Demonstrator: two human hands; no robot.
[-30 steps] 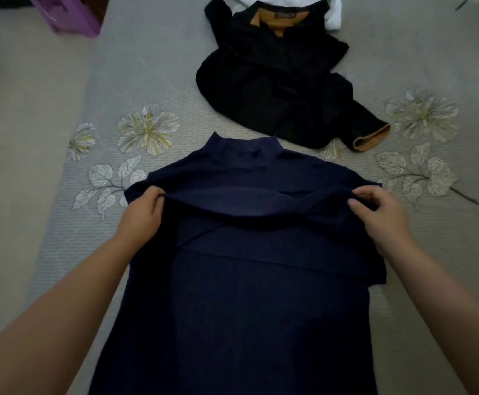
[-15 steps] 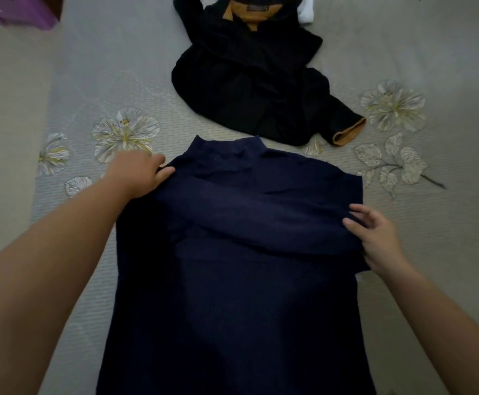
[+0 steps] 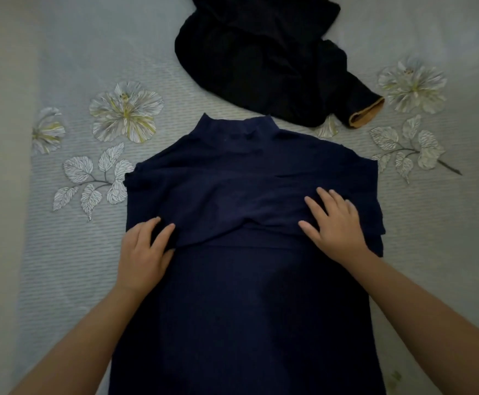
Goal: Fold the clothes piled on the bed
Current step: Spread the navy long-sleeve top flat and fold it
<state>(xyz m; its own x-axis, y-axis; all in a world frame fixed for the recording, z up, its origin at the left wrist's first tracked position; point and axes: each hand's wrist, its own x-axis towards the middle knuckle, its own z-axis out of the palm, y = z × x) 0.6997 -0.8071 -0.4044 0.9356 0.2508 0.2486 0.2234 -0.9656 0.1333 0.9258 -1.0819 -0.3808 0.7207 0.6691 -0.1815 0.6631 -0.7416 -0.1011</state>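
A navy high-neck garment (image 3: 246, 295) lies flat on the bed, collar away from me, with both sleeves folded in across the chest. My left hand (image 3: 144, 255) rests on its left edge, fingers straight beside the end of the folded sleeve. My right hand (image 3: 335, 220) presses flat on the folded sleeve at the right, fingers spread. A black garment (image 3: 261, 58) with an orange-lined cuff lies crumpled beyond the collar.
The bed is covered by a grey sheet (image 3: 61, 252) printed with pale flowers and leaves. Its left edge runs down the left side of the view. Bare sheet lies on both sides of the navy garment.
Both hands have come inward and toward me, from the garment's outer shoulder edges onto the folded sleeves. The sleeve fold now lies flatter. The view has shifted downward.
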